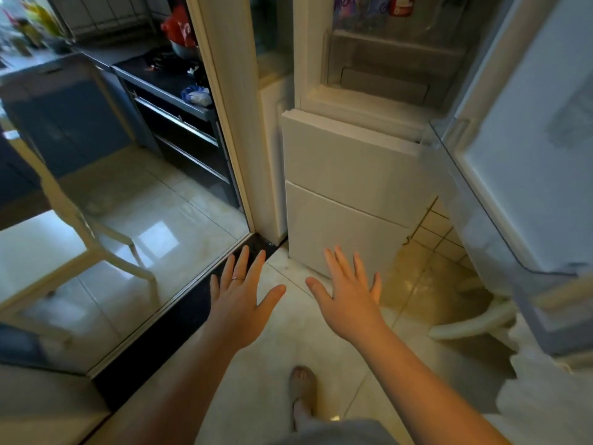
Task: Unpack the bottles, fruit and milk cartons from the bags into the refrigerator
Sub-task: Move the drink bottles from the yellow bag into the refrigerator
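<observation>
Both grips were spread wide and held nothing: the left grip point(239, 303), a ring point(237, 278) on one finger, and the right grip point(349, 300) hovered palm down, side by side and apart, over the tiled floor point(282, 335).

The refrigerator point(346, 175) stood just ahead of the right grip, its two white lower drawer fronts shut. Higher and farther ahead, the upper compartment lay open. A clear drawer point(385, 69) sat there, its contents too dim to tell. On the shelf above it stood purple and blue packages point(356, 8) and a red-and-white container point(402, 4). Their lettering was too blurred to read.

The open refrigerator door point(529, 155) hung to the right of the right grip, with a clear door bin point(481, 220) along its lower edge. Below that bin, a white hose point(475, 322) curled on the floor.

Ahead of the left grip rose a pale door frame point(224, 123). Beyond and left of it was a dark cooktop point(167, 72), with a red bag point(178, 27) in a metal bowl point(184, 51) and a blue-and-white packet point(197, 95) nearer. A white chair point(96, 226) stood well left of the left grip. Beneath both grips, a foot in a slipper point(303, 387) rested on the floor.
</observation>
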`<state>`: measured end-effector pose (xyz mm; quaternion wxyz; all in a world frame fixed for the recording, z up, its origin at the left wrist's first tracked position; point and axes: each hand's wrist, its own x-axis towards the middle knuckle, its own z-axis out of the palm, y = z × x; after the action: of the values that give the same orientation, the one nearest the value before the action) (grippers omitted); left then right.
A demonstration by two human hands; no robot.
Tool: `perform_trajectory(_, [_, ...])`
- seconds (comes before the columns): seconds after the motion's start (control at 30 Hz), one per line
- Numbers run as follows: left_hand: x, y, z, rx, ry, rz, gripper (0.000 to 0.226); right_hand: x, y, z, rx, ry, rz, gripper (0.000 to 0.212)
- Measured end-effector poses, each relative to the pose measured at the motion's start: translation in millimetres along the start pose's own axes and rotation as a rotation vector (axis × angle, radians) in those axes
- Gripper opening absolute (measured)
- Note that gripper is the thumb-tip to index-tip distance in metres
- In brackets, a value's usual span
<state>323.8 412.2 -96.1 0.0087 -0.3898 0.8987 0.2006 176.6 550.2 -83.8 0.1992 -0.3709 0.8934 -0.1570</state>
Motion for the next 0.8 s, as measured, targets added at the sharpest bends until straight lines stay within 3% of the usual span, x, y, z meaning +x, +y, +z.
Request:
perform_trajectory(0.43, [-165, 48, 91, -0.049, -0.11, 0.144, 0.08, -196, 97, 34, -0.008, -0.026, 0.141, 0.072])
perform_trajectory(0.63, [-207, 122, 131, -0.026, -0.183, 0.234, 0.083, -259, 174, 13, -0.011, 0.022, 0.206, 0.072])
perform_trajectory(0.8, [-248, 226, 183, 0.003, -0.206, 0.315, 0.087, -318, 279, -15, 0.006, 0.072, 0.282, 0.071])
